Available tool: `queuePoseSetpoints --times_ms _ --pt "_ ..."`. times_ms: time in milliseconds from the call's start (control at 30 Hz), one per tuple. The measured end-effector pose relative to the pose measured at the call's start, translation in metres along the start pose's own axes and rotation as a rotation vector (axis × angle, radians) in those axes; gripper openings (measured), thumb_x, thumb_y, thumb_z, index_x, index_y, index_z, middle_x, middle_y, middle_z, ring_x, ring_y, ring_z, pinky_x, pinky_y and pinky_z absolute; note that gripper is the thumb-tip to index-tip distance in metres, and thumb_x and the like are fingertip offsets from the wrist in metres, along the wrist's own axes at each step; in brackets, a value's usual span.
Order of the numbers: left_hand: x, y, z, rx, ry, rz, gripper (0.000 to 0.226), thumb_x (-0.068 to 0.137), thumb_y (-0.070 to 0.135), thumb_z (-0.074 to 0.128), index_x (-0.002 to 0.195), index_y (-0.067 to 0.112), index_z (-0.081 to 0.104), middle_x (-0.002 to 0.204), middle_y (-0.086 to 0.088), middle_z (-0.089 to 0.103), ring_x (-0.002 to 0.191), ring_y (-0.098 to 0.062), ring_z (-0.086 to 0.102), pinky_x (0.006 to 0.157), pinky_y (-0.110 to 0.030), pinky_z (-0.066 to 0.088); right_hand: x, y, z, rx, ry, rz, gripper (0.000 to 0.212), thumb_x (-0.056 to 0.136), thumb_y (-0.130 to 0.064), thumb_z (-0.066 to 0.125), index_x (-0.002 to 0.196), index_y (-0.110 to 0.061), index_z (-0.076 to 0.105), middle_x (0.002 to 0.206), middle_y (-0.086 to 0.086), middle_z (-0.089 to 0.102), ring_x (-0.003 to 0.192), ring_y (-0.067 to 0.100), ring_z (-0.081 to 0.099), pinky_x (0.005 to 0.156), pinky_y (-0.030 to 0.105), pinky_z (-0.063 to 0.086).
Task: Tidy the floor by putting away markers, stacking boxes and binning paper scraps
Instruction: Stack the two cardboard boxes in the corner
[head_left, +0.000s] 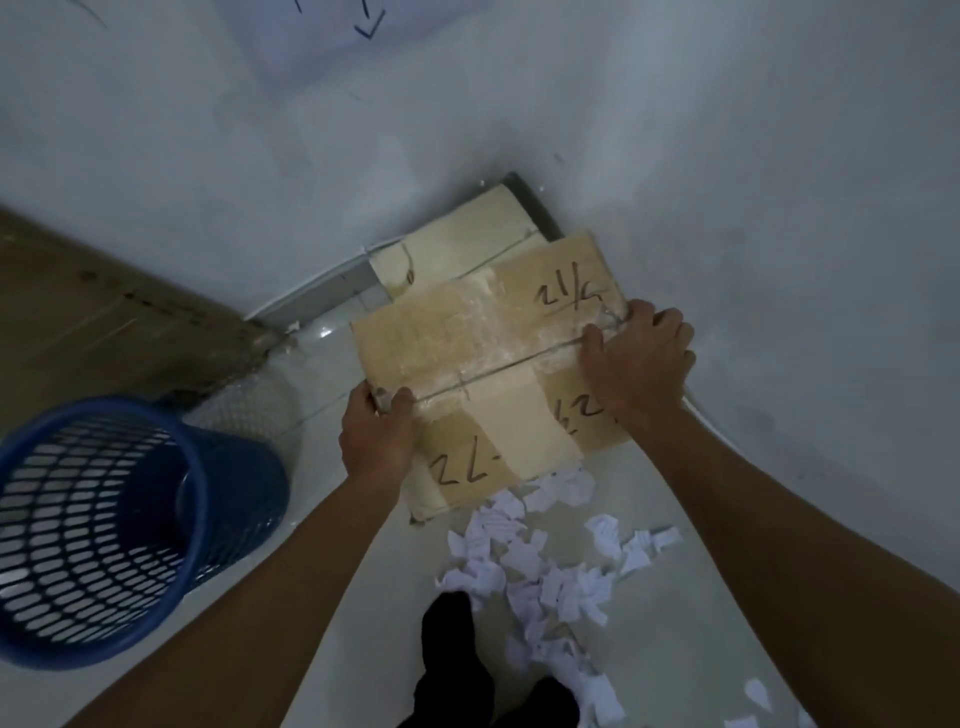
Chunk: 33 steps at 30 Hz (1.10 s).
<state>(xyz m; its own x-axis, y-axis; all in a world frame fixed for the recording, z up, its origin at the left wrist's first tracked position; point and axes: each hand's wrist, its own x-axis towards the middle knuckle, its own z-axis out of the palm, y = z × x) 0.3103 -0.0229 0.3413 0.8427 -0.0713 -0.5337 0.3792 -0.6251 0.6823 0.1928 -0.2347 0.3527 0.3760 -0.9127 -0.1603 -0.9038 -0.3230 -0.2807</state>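
Grip: left hand (376, 441) closed on the near-left edge of the top cardboard box (488, 364), thumb on its taped face; right hand (636, 358) clamped over the right edge, fingers curled past it.
Near: torn paper scraps (545, 566), strewn on the pale floor (363, 597) from below the box toward the dark trouser leg (452, 649).
Left: blue mesh bin (104, 530) (tilted, mouth toward the camera), apart from the box with bare floor between.
Far: lower box (457, 249), partly covered by the top one, tucked into the wall corner (519, 130); brown panel (104, 322) at far left.
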Motion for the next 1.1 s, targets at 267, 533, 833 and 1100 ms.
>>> queuePoseSetpoints --times_ms 267,533,833,1100 --pt "0.066 0.065 0.018 -0.082 0.096 -0.014 0.037 0.089 0.029 0.062 0.126 0.019 0.061 0.122 -0.003 0.066 0.109 -0.024 0.061 0.098 -0.043 0.051 0.093 -0.061 -0.009 0.025 -0.009 -0.121 0.056 0.091 -0.044 0.055 0.134 -0.008 0.045 0.131 0.018 0.045 0.124 0.037 0.04 0.099 0.047 0.036" --pt "0.131 0.103 0.037 -0.078 0.072 -0.067 0.042 0.085 0.026 0.061 0.126 0.017 0.06 0.121 -0.006 0.064 0.108 -0.027 0.061 0.085 -0.036 0.048 0.176 -0.098 0.015 0.058 -0.083 -0.174 0.05 0.089 -0.037 0.056 0.128 -0.008 0.047 0.131 0.019 0.044 0.124 0.038 0.04 0.098 0.046 0.037" --pt "0.155 0.125 0.057 -0.096 0.139 0.053 0.057 0.09 0.018 0.067 0.142 0.016 0.044 0.134 -0.002 0.058 0.114 -0.015 0.06 0.101 -0.03 0.049 0.214 -0.114 0.038 0.197 -0.123 -0.244 0.044 0.088 -0.019 0.056 0.13 -0.012 0.052 0.133 0.014 0.048 0.125 0.033 0.044 0.102 0.044 0.04" --pt "0.141 0.108 0.086 0.042 -0.113 -0.284 0.081 0.086 0.033 0.071 0.15 0.021 0.023 0.143 -0.01 0.044 0.124 -0.035 0.05 0.096 -0.042 0.049 0.216 -0.097 0.062 0.071 -0.198 -0.076 0.071 0.083 -0.032 0.065 0.143 -0.011 0.033 0.149 0.016 0.033 0.139 0.032 0.03 0.107 0.047 0.034"
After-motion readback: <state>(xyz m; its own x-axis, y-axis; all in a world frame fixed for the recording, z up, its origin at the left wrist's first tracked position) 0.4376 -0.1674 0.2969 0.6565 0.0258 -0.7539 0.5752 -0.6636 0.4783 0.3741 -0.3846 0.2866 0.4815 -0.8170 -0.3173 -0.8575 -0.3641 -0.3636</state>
